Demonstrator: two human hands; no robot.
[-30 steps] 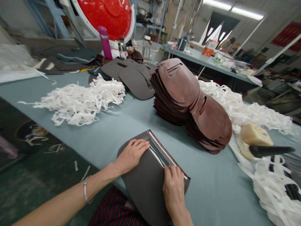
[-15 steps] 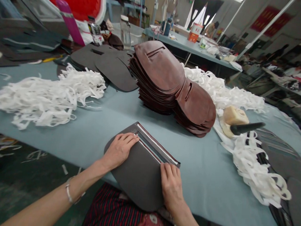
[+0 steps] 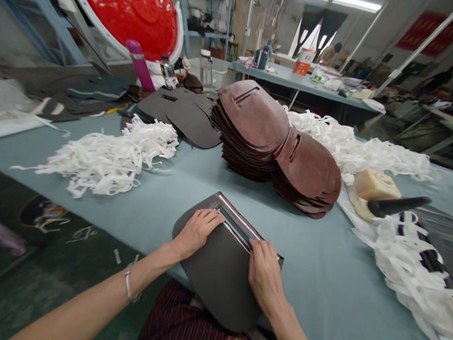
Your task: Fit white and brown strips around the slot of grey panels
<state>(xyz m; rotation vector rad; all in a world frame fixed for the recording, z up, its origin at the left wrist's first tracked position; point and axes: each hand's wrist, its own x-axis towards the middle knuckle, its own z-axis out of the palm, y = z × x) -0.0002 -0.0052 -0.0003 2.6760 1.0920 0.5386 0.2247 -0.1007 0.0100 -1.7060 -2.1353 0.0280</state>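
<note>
Face down on the table's near edge lies a leather panel [image 3: 223,274], dark grey on this side, with a rounded end overhanging towards my lap. A long slot runs across its far part, edged with white tape [image 3: 236,236] and thin lines of brown leather. My left hand [image 3: 199,232] rests on the panel, its outstretched fingers touching the slot's left end. At the slot's right end, my right hand [image 3: 265,273] has bent fingers pressed together on its edge; the thumb is hidden. Beyond stands a stack of brown leather panels [image 3: 261,116] with slots.
White tape strips [image 3: 108,158] are heaped at left, with more tape strips [image 3: 412,270] at right. A pale block [image 3: 376,184] with a black handle [image 3: 399,206] lies right of the stack. Grey panels [image 3: 193,119], a purple bottle [image 3: 140,65] and a clear bottle [image 3: 206,67] are behind.
The view has shifted, so the whole scene sits further right and slightly lower. My right fingers have moved a little along the slot, up over its right end. My left hand stays at the left end.
</note>
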